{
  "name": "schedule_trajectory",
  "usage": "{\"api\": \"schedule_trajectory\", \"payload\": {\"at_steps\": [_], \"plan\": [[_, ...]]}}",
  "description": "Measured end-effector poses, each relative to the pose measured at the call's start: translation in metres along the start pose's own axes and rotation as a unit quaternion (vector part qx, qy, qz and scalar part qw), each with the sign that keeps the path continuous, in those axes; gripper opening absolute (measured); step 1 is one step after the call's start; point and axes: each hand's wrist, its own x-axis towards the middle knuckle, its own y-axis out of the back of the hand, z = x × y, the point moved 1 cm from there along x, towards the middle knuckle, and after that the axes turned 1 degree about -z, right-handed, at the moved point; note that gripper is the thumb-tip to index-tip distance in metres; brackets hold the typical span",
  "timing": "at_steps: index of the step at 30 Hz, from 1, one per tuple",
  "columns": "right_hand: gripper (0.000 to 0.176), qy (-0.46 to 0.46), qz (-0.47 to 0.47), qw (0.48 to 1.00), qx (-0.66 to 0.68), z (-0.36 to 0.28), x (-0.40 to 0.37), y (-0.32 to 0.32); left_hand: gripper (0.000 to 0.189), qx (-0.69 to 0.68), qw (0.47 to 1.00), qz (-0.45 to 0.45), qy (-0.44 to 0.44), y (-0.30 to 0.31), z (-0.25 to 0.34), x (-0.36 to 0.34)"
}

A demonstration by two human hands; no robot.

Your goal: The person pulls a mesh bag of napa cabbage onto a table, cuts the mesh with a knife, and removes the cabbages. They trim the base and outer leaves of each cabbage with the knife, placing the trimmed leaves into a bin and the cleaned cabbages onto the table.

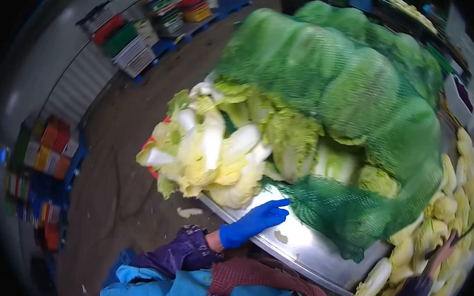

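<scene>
My left hand [255,222], in a blue glove, is above the metal tabletop [301,246] with its fingers pointing at the green net sack [332,207]. Its fingers are partly stretched out and nothing shows in them. Inside the open mouth of that sack lie several napa cabbages [292,143]. Far to the right, my bare right hand [447,248] is closed on a knife [466,232] with a thin dark blade. It is over a pile of trimmed pale cabbages [402,256].
Loose cabbage leaves [214,152] are heaped at the table's left end, over a red container rim [151,169]. More full net sacks [357,85] are stacked behind. Crates [126,41] on blue pallets line the left wall. A leaf scrap [189,212] lies on the floor.
</scene>
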Motion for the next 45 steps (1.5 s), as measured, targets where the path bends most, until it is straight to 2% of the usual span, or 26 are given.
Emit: {"api": "schedule_trajectory", "payload": {"at_steps": [1, 2, 3, 4, 5, 6, 7, 8, 10, 11, 14, 16, 18, 19, 20, 22, 23, 26, 27, 32, 34, 35, 37, 39, 43, 45], "plan": [[0.035, 0.09, -0.011, 0.995, 0.036, -0.014, -0.042, -0.011, 0.052, -0.004, 1.0, 0.016, -0.003, 0.001, -0.014, 0.0], [0.033, 0.068, -0.079, 0.994, 0.042, -0.005, -0.07, -0.014, 0.053, 0.037, 0.997, 0.062, -0.036, 0.005, -0.022, -0.005], [0.029, 0.131, -0.136, 0.976, 0.105, 0.03, -0.101, -0.023, 0.055, 0.078, 0.989, 0.104, -0.066, 0.01, -0.026, -0.01], [0.027, 0.275, -0.225, 0.924, 0.14, 0.0, -0.165, -0.043, 0.055, 0.076, 0.989, 0.109, -0.065, 0.018, -0.027, -0.014], [0.028, 0.204, -0.316, 0.902, 0.213, -0.001, -0.22, -0.052, 0.057, 0.198, 0.955, 0.156, -0.158, 0.028, -0.023, -0.02], [0.029, 0.219, -0.429, 0.876, 0.014, -0.047, -0.273, -0.052, 0.059, 0.316, 0.895, 0.199, -0.246, 0.039, -0.018, -0.025], [0.031, 0.289, -0.501, 0.816, -0.025, -0.03, -0.304, -0.063, 0.061, 0.395, 0.854, 0.215, -0.262, 0.049, -0.001, -0.036], [0.043, 0.112, -0.571, 0.813, -0.014, -0.069, -0.346, -0.076, 0.061, 0.395, 0.852, 0.221, -0.263, 0.062, 0.009, -0.041], [0.059, 0.133, -0.63, 0.765, 0.014, -0.093, -0.401, -0.098, 0.066, 0.467, 0.784, 0.265, -0.31, 0.092, 0.025, -0.051], [0.059, 0.138, -0.631, 0.764, 0.014, -0.102, -0.418, -0.114, 0.071, 0.49, 0.764, 0.288, -0.307, 0.111, 0.032, -0.055], [0.085, 0.097, -0.636, 0.765, 0.002, -0.122, -0.467, -0.174, 0.097, 0.547, 0.728, 0.359, -0.207, 0.168, 0.049, -0.062], [0.089, 0.09, -0.61, 0.787, -0.015, -0.105, -0.492, -0.223, 0.117, 0.538, 0.753, 0.364, -0.104, 0.218, 0.043, -0.052], [0.09, -0.031, -0.63, 0.776, -0.023, -0.112, -0.521, -0.262, 0.121, 0.5, 0.785, 0.365, -0.032, 0.268, 0.033, -0.036], [0.077, 0.087, -0.534, 0.84, 0.034, -0.107, -0.541, -0.28, 0.121, 0.468, 0.808, 0.358, -0.009, 0.289, 0.024, -0.028], [0.077, 0.091, -0.53, 0.843, 0.024, -0.108, -0.55, -0.291, 0.121, 0.46, 0.815, 0.352, -0.013, 0.309, 0.01, -0.019], [0.059, 0.108, -0.604, 0.785, -0.079, -0.116, -0.562, -0.309, 0.118, 0.403, 0.846, 0.348, 0.014, 0.335, -0.005, -0.009], [0.044, 0.197, -0.617, 0.752, -0.122, -0.126, -0.572, -0.319, 0.116, 0.423, 0.844, 0.327, 0.035, 0.337, -0.007, -0.004], [0.042, 0.089, -0.646, 0.748, -0.12, -0.14, -0.606, -0.337, 0.105, 0.405, 0.863, 0.3, 0.007, 0.345, 0.001, -0.005], [0.042, 0.066, -0.687, 0.713, -0.124, -0.137, -0.614, -0.34, 0.105, 0.402, 0.867, 0.296, 0.007, 0.35, -0.001, -0.004], [0.043, 0.076, -0.712, 0.688, -0.118, -0.154, -0.66, -0.39, 0.082, 0.254, 0.903, 0.305, -0.163, 0.39, -0.015, -0.001], [0.044, 0.089, -0.711, 0.689, -0.108, -0.168, -0.683, -0.417, 0.071, 0.262, 0.879, 0.319, -0.239, 0.421, -0.027, 0.005], [0.044, 0.097, -0.71, 0.689, -0.105, -0.176, -0.697, -0.431, 0.068, 0.119, 0.921, 0.279, -0.244, 0.439, -0.029, 0.01], [0.045, 0.106, -0.715, 0.684, -0.101, -0.2, -0.724, -0.457, 0.056, -0.121, 0.945, 0.225, -0.202, 0.467, -0.026, 0.005], [0.051, 0.214, -0.673, 0.704, -0.075, -0.241, -0.74, -0.482, 0.053, -0.156, 0.942, 0.225, -0.193, 0.5, -0.025, -0.009], [0.054, 0.163, -0.709, 0.684, -0.057, -0.252, -0.797, -0.565, 0.041, -0.236, 0.917, 0.25, -0.202, 0.559, -0.011, -0.029], [0.054, 0.384, -0.581, 0.717, 0.025, -0.251, -0.824, -0.612, 0.041, -0.208, 0.914, 0.267, -0.222, 0.61, -0.031, -0.021]]}}
